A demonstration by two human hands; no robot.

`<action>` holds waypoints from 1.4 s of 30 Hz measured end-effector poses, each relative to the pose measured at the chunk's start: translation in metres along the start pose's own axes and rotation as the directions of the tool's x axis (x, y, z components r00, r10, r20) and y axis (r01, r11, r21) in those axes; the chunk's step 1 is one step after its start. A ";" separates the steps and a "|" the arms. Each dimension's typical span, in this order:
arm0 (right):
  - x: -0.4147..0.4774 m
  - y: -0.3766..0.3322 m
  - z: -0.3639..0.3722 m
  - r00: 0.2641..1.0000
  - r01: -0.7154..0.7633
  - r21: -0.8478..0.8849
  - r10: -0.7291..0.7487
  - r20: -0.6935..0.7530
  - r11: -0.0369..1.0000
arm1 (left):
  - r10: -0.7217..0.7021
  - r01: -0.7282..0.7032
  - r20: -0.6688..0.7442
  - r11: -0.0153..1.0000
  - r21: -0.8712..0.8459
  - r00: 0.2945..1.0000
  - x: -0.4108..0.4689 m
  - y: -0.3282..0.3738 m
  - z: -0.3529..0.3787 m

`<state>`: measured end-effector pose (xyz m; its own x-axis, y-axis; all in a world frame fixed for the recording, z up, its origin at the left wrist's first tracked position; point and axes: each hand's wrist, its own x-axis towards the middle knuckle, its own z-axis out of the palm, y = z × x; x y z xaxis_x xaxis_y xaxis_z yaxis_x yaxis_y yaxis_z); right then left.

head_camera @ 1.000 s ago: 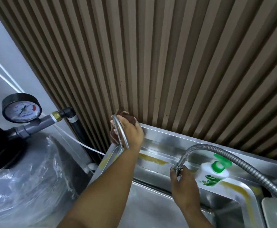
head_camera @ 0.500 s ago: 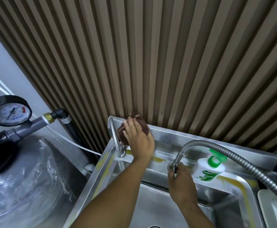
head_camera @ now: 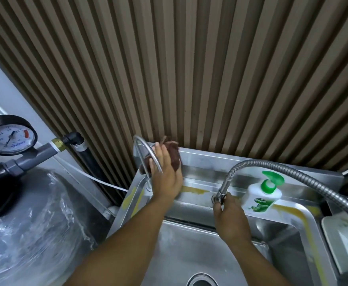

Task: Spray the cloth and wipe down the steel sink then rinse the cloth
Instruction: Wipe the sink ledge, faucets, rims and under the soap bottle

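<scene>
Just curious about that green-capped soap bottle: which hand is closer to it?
Right. The right hand holds the hose base beside the soap bottle; the left hand presses the cloth farther off, by the curved tap.

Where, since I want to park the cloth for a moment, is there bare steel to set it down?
Free: the basin floor between the right hand and the drain, and the back ledge between the left hand and the flexible hose. Crowded: the left corner with tap and cloth; the right ledge with the soap bottle.
</scene>
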<state>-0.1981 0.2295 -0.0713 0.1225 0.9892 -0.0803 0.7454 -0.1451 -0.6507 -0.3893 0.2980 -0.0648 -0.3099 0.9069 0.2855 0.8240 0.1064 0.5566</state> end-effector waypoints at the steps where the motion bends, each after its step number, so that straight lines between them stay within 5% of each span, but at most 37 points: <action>1: 0.000 0.000 0.000 1.000 -0.002 -0.002 0.002 -0.004 1.000 | -0.062 0.062 -0.005 0.998 -0.021 0.998 0.004 0.005 0.000; 3: -0.001 -0.001 0.000 1.000 -0.006 -0.008 0.006 -0.009 1.000 | -0.100 0.101 -0.012 0.995 0.014 0.995 0.008 0.023 0.004; 6: -0.001 -0.002 0.002 1.000 -0.009 -0.006 0.009 -0.016 1.000 | 0.185 -0.190 0.042 0.965 0.181 0.982 -0.002 0.044 0.014; 9: -0.001 -0.001 0.004 1.000 0.002 -0.005 -0.003 -0.020 1.000 | 0.491 -0.523 0.201 0.838 0.155 0.848 -0.009 0.056 0.018; 13: -0.002 0.001 0.003 0.999 0.011 -0.002 -0.011 -0.031 1.000 | 0.669 -0.739 0.328 0.652 0.172 0.667 0.005 0.047 0.011; 15: -0.002 0.000 0.002 1.000 -0.001 0.005 0.001 -0.027 1.000 | 0.652 -0.730 0.341 0.654 0.200 0.677 0.010 0.024 0.002; 19: -0.002 -0.002 0.001 0.999 -0.019 0.011 0.019 -0.028 1.000 | 0.401 -0.420 0.138 0.891 0.173 0.906 0.000 -0.009 -0.012; 22: -0.002 -0.003 0.003 0.999 -0.019 0.017 0.020 -0.043 1.000 | 0.271 -0.277 0.056 0.939 0.206 0.961 -0.009 -0.003 -0.003; 25: -0.002 -0.002 0.005 0.998 -0.026 0.021 0.027 -0.053 0.999 | 0.381 -0.413 0.160 0.862 0.295 0.910 -0.015 0.013 0.013; 28: 0.000 0.001 0.007 0.999 -0.008 0.023 0.009 -0.052 1.000 | 0.553 -0.630 0.305 0.710 0.315 0.775 -0.017 0.027 0.024; 31: -0.001 0.003 0.009 0.998 0.015 0.027 -0.013 -0.065 1.000 | 0.610 -0.696 0.336 0.640 0.325 0.718 -0.012 0.023 0.024; 35: -0.001 0.001 0.007 0.998 -0.008 0.045 0.011 -0.066 0.999 | 0.500 -0.544 0.220 0.801 0.249 0.838 -0.020 0.003 0.020; 38: -0.002 0.000 0.005 0.998 -0.019 0.040 0.022 -0.060 0.999 | 0.218 -0.210 0.078 0.973 -0.097 0.973 -0.032 0.009 0.023; 42: -0.003 -0.001 0.007 0.998 -0.034 0.050 0.036 -0.042 0.998 | -0.257 0.257 0.066 0.839 -0.480 0.964 -0.033 0.043 0.018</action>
<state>-0.2037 0.2270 -0.0753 0.1767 0.9816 -0.0719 0.7069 -0.1774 -0.6847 -0.3347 0.2796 -0.0643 -0.4791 0.8741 0.0804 0.3840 0.1263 0.9147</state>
